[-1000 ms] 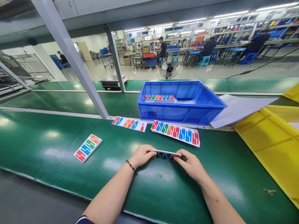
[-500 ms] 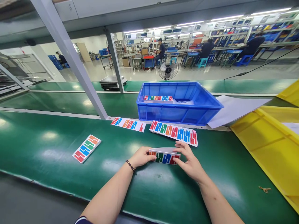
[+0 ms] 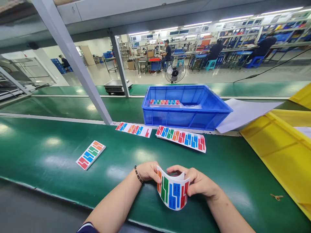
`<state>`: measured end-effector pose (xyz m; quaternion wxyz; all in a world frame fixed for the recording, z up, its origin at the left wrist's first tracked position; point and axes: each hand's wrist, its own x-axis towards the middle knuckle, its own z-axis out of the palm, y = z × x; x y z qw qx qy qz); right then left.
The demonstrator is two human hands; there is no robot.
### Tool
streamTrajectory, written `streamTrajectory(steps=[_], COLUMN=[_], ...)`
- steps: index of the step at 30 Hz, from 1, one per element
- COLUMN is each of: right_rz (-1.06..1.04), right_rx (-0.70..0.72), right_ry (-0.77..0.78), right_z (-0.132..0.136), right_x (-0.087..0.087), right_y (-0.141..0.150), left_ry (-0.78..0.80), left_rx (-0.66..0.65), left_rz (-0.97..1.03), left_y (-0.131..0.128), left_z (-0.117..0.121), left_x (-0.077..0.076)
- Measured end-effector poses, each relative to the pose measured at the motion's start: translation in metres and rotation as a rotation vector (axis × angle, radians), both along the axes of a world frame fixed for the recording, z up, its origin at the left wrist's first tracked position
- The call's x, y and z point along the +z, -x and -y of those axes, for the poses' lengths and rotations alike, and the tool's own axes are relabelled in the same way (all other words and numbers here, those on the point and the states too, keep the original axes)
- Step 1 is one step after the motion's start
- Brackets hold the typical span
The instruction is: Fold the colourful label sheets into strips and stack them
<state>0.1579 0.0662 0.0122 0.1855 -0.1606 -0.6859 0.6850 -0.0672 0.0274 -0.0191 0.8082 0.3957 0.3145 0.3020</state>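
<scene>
Between my hands is a folded label sheet, white with orange, green, blue and red shapes, bowed into a curve with its printed face toward me. My left hand pinches its left end, thumb in front. My right hand grips the right end between thumb and fingers. Beyond them lies a stack of longer label sheets, and left of that a label sheet with gaps in its print. Farther left rests a small stack of folded label sheets.
A blue bin behind the stacks holds more label sheets. White paper and a yellow bin are at the right. A tan rubber band lies on the green surface. A slanted metal post rises at left.
Both hands have come nearer to me with the folded label sheet. It was flat and slightly parted at the top; now it is bent into a curve, and my right fingers have closed on it.
</scene>
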Motion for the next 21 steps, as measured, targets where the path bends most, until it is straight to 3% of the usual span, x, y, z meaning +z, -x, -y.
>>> streamTrajectory(steps=[3, 7, 10, 12, 14, 15, 18, 20, 21], right_rz=[0.059, 0.231, 0.269, 0.257, 0.216, 0.176, -0.003, -0.107, -0.133], right_rx=[-0.352, -0.888, -1.087, -1.133, -1.065, -0.960, -0.450, -0.164, -0.086], right_ry=[-0.128, -0.518, -0.786, -0.817, -0.663, -0.523, -0.063, 0.122, 0.166], right_z=[-0.002, -0.006, -0.004, -0.003, -0.003, -0.004, -0.005, -0.005, -0.005], right_x=[-0.007, -0.023, -0.029, -0.028, -0.023, -0.021, -0.016, -0.016, -0.016], right_y=[0.005, 0.016, 0.025, 0.025, 0.020, 0.016, 0.004, 0.001, 0.000], left_ry=[0.014, 0.039, -0.026, -0.050, -0.028, -0.010, 0.030, 0.050, 0.058], left_rx=[0.153, 0.319, 0.443, 0.488, 0.448, 0.381, 0.077, -0.043, -0.057], left_rz=[0.130, 0.132, 0.008, -0.037, 0.002, 0.057, 0.250, 0.307, 0.311], left_y=[-0.006, -0.022, -0.036, -0.038, -0.034, -0.030, -0.017, -0.012, -0.011], left_z=[-0.001, -0.004, -0.004, -0.003, -0.001, 0.000, 0.005, 0.009, 0.010], left_x=[0.003, 0.004, 0.000, -0.003, -0.003, -0.003, -0.004, -0.007, -0.008])
